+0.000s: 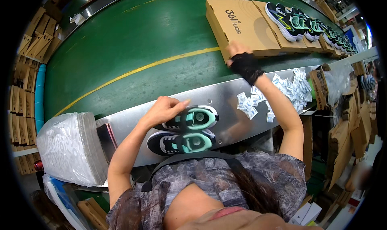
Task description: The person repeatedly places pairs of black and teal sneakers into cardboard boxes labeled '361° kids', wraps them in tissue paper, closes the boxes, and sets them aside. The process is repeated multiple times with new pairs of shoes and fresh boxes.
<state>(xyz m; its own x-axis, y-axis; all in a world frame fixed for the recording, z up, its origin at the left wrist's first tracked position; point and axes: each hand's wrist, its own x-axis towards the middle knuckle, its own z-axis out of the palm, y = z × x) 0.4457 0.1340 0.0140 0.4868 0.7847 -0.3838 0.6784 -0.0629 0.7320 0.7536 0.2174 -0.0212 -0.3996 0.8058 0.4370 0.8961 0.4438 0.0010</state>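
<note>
Left hand (166, 109) over a shoe (197, 118), right hand (241, 57) at a box (258, 30), both grips unclear — packets (297, 86) beside the right forearm (280, 103).

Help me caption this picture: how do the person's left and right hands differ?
Covering: the left hand is bare; the right hand wears a black fingerless glove. Place: the left hand is at the farther shoe on the metal counter; the right hand is at a cardboard box. Reach: the right hand is farther from the body than the left hand. Both have uncovered fingers.
</note>
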